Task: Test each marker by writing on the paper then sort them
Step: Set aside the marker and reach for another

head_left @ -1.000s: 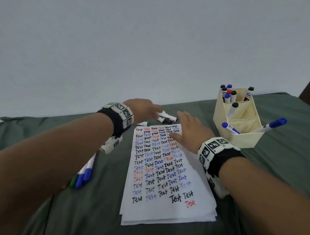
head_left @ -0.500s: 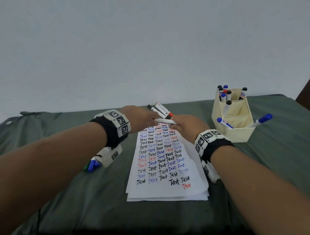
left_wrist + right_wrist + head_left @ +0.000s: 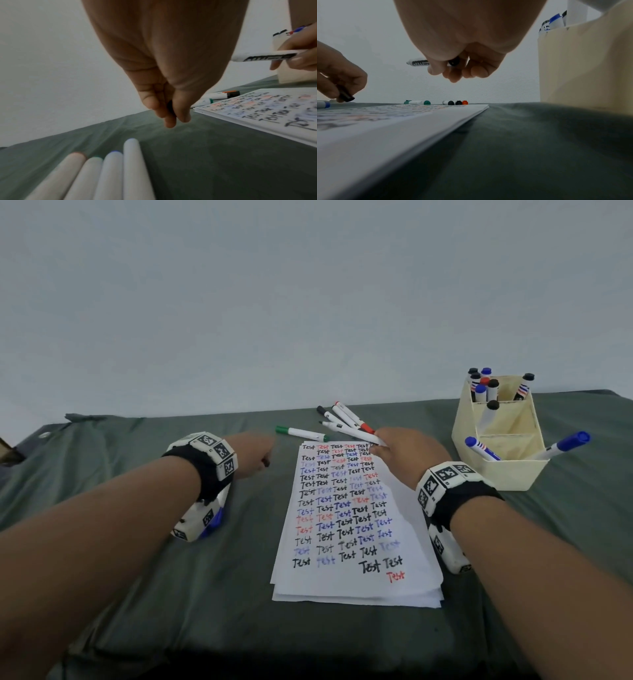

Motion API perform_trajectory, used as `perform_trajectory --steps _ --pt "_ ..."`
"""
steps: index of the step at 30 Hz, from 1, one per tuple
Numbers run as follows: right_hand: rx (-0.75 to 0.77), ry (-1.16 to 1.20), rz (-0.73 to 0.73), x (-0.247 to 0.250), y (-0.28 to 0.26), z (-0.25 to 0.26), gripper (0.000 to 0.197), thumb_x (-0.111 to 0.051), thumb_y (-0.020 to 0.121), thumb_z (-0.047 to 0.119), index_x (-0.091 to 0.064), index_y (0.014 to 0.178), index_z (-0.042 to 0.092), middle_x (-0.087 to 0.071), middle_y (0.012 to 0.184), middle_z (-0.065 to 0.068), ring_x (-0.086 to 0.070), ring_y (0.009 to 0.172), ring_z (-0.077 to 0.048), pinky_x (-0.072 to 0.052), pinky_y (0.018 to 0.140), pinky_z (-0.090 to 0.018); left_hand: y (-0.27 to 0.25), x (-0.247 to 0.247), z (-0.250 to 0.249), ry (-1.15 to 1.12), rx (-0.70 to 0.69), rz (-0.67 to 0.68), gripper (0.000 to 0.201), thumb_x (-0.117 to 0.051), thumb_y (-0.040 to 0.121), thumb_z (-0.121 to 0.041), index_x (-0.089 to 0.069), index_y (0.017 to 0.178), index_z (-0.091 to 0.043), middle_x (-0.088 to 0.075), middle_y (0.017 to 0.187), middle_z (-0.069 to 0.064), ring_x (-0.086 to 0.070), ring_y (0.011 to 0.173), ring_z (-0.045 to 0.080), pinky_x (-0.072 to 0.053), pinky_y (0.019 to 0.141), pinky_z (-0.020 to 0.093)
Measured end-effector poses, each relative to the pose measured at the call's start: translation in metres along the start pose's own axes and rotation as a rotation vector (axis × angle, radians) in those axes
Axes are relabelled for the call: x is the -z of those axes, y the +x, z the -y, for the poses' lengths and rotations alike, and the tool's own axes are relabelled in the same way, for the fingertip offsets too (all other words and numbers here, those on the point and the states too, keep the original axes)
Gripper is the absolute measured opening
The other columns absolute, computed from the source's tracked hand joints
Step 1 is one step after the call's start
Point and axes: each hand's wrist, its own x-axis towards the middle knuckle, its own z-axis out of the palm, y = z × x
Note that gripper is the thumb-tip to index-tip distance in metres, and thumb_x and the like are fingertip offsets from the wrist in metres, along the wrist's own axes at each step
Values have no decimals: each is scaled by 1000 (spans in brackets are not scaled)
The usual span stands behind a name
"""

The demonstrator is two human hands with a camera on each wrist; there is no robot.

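Note:
My right hand grips an uncapped white marker over the far end of the paper stack, its black tip pointing left. The right wrist view shows my right hand's fingers curled round the marker's labelled barrel. My left hand hovers just left of the paper and pinches a small black cap, also visible between the fingertips as the black cap. The sheet is covered with rows of "Test" in black, blue and red.
A cream organizer with several markers stands at the right. A green marker and black and red ones lie beyond the paper. Several markers lie under my left wrist. A green cloth covers the table.
The hands, which met on one marker half a second ago, have drawn apart. The left hand has moved left with the black cap; the right keeps the marker.

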Motion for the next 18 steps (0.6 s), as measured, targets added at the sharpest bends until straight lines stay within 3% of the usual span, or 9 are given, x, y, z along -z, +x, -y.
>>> perform_trajectory --steps 3,8,10,13,15,18 --pt "2 15 -12 0 0 0 18 -48 105 42 -52 96 26 -56 78 7 -52 68 -10 -33 54 -30 -1 7 14 108 -55 26 17 -63 93 -22 -64 110 -21 -68 111 -2 -61 97 19 -45 81 27" --pt "-5 11 -14 0 0 0 21 -48 105 42 -56 99 23 -57 79 5 -52 68 -11 -33 55 -30 -1 37 25 296 -118 69 16 -63 89 -24 -69 105 -26 -69 99 -6 -50 79 11 -36 69 21" --pt "-6 23 -13 0 -1 1 22 -48 105 41 -57 100 22 -58 80 4 -53 69 -11 -33 55 -30 1 53 28 368 -140 66 17 -63 90 -26 -68 106 -27 -67 96 -7 -50 78 11 -34 67 21" --pt "-10 35 -9 1 -1 2 20 -49 105 42 -57 102 23 -59 83 3 -54 71 -12 -34 56 -29 4 64 27 482 -160 95 21 -61 93 -32 -62 113 -25 -66 105 -4 -50 84 14 -30 60 21" --pt "-12 35 -7 2 -1 2 21 -49 105 41 -57 103 22 -60 84 2 -54 71 -13 -33 55 -29 6 60 19 505 -162 109 21 -59 95 -36 -59 112 -23 -60 97 -4 -47 81 15 -23 52 22" --pt "-14 31 -7 3 -2 3 21 -49 105 41 -57 104 22 -60 83 2 -54 71 -13 -32 54 -28 7 37 7 390 -188 94 19 -61 95 -37 -61 105 -21 -51 82 -9 -52 81 17 -24 53 23"
